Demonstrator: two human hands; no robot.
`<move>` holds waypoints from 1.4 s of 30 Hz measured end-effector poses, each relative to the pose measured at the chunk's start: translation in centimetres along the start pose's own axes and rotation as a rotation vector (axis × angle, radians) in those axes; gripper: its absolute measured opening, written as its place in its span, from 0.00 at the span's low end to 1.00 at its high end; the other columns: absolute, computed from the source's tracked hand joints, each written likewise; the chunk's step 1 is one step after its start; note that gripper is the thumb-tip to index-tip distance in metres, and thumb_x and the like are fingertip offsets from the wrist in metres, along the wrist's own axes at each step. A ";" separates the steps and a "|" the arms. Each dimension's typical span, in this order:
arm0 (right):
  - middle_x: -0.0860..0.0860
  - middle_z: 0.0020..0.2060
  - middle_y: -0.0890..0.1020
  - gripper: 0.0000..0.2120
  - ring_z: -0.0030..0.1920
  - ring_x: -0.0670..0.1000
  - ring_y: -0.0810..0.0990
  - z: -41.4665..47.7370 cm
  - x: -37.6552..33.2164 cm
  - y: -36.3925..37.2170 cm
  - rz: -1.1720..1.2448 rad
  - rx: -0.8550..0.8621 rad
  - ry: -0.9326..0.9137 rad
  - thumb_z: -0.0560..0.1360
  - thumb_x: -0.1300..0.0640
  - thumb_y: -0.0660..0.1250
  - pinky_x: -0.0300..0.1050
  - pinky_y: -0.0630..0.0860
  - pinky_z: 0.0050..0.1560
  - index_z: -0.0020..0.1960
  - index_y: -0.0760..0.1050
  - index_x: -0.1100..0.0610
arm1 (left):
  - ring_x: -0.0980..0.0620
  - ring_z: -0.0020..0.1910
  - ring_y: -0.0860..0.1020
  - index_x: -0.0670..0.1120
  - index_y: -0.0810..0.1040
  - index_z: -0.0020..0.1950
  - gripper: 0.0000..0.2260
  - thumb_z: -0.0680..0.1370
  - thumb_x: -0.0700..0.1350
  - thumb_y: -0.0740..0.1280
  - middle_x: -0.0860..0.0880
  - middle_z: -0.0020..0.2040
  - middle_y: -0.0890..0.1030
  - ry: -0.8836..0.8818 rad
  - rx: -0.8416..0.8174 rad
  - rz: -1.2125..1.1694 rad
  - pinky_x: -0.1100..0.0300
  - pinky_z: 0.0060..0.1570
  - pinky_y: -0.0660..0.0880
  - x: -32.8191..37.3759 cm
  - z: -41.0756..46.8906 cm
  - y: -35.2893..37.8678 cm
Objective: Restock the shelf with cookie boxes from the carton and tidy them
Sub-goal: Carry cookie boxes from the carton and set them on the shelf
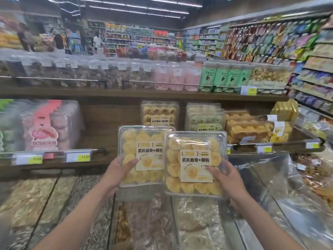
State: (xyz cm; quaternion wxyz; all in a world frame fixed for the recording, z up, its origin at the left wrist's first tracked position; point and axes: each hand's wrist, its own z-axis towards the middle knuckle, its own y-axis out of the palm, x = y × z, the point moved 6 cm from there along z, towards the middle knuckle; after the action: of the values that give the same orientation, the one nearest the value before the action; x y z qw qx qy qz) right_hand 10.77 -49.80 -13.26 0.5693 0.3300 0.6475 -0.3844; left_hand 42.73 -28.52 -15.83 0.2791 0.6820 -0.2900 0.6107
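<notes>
left hand (115, 171) grips left box (142, 141), right hand (227, 178) right box (195, 147) (edges overlapping)

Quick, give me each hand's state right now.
Left hand: grips the left cookie box, thumb over its front.
Right hand: grips the right cookie box, which overlaps the left one.

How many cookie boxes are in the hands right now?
2. The left box sits in the left hand; the right box, in the right hand, overlaps its edge. Others behind might be hidden.
</notes>
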 end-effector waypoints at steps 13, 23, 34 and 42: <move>0.49 0.54 0.87 0.29 0.50 0.54 0.88 10.3 0.4 -1.7 0.125 0.041 -0.003 0.67 0.51 0.83 0.53 0.85 0.47 0.65 0.76 0.46 | 0.50 0.65 0.79 0.54 0.60 0.84 0.47 0.71 0.68 0.76 0.52 0.82 0.66 0.054 0.120 0.068 0.52 0.51 0.79 3.8 15.0 1.5; 0.54 0.56 0.87 0.43 0.55 0.58 0.86 15.9 1.7 -0.6 0.242 0.049 0.047 0.58 0.51 0.85 0.53 0.86 0.42 0.70 0.74 0.51 | 0.47 0.71 0.77 0.57 0.67 0.80 0.49 0.63 0.69 0.81 0.52 0.77 0.74 0.007 0.031 0.091 0.39 0.72 0.73 0.8 23.8 2.9; 0.53 0.46 0.89 0.34 0.43 0.55 0.89 15.8 2.8 1.6 0.248 0.004 0.090 0.58 0.50 0.86 0.48 0.85 0.35 0.62 0.79 0.52 | 0.50 0.58 0.84 0.52 0.74 0.68 0.23 0.76 0.51 0.77 0.54 0.61 0.82 0.017 0.132 0.280 0.47 0.59 0.83 0.6 24.1 3.2; 0.49 0.44 0.88 0.35 0.43 0.55 0.88 15.5 2.8 2.6 0.221 0.041 0.081 0.59 0.50 0.85 0.44 0.84 0.34 0.62 0.75 0.50 | 0.55 0.42 0.83 0.50 0.69 0.63 0.25 0.75 0.55 0.78 0.53 0.54 0.81 0.005 0.230 0.521 0.49 0.48 0.82 1.2 23.3 2.4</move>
State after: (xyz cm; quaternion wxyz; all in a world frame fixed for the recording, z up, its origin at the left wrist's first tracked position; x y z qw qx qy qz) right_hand 20.09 -62.12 -17.25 0.5746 0.4262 0.6218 -0.3188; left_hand 56.75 -47.36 -16.85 0.0343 0.6101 -0.3835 0.6925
